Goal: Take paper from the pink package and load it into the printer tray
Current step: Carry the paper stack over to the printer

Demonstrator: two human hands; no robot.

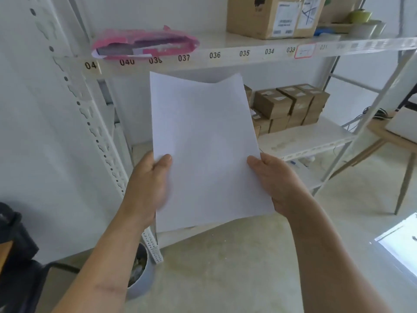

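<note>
A thin stack of white paper (pixel 207 143) stands upright in front of me, held by both hands. My left hand (pixel 146 188) grips its lower left edge, thumb on the front. On the lower right edge my right hand (pixel 277 181) is closed the same way. The pink package (pixel 144 42) lies torn open on the upper shelf at the left, above the paper, with white sheets showing at its open end. No printer or tray is in view.
A white metal rack (pixel 225 56) with numbered labels fills the view. A cardboard box (pixel 270 16) and bowls sit on the upper shelf, small brown boxes (pixel 291 105) on the lower one. A white bin (pixel 140 272) stands by the rack's post; a wooden table leg (pixel 404 184) stands at right.
</note>
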